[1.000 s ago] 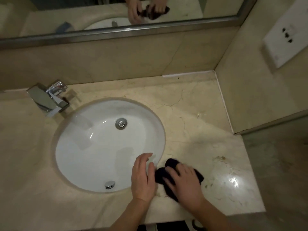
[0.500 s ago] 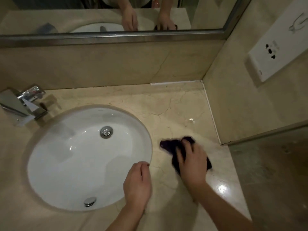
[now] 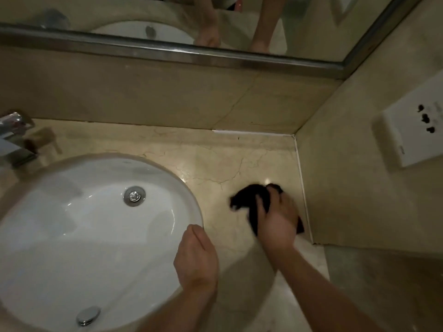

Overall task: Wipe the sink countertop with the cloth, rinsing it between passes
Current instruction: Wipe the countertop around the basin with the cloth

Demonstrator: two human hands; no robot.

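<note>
At the far left edge a chrome tap (image 3: 10, 135) stood on the beige marble countertop (image 3: 215, 164), partly cut off by the frame. Beside it the white oval sink (image 3: 72, 224) filled the lower left, with a round metal drain (image 3: 134, 196) near its back and a small chrome overflow cap (image 3: 88, 315) on its near wall. A mirror (image 3: 119, 15) with a metal lower frame ran along the top above the beige backsplash and reflected the basin and two forearms.

The left hand (image 3: 195, 262) rested at the right rim of the sink, its fingers curled loosely inward and holding nothing. To its right lay a stretch of veined marble with a bright spot of reflected light.

Further right, the dark cloth (image 3: 249, 197) lay bunched on the countertop, near the side wall and its white sealant line (image 3: 302, 188). The right hand (image 3: 278, 218) was pressed down on top of it, fingers bent over the fabric and gripping it, so that one end of the cloth stuck out to the left of the fingers and a corner showed past the wrist. The cloth was blurred at its left end. It sat well apart from the left hand and clear of the sink.

On the right-hand wall a white socket plate (image 3: 412, 130) was mounted above the counter.
</note>
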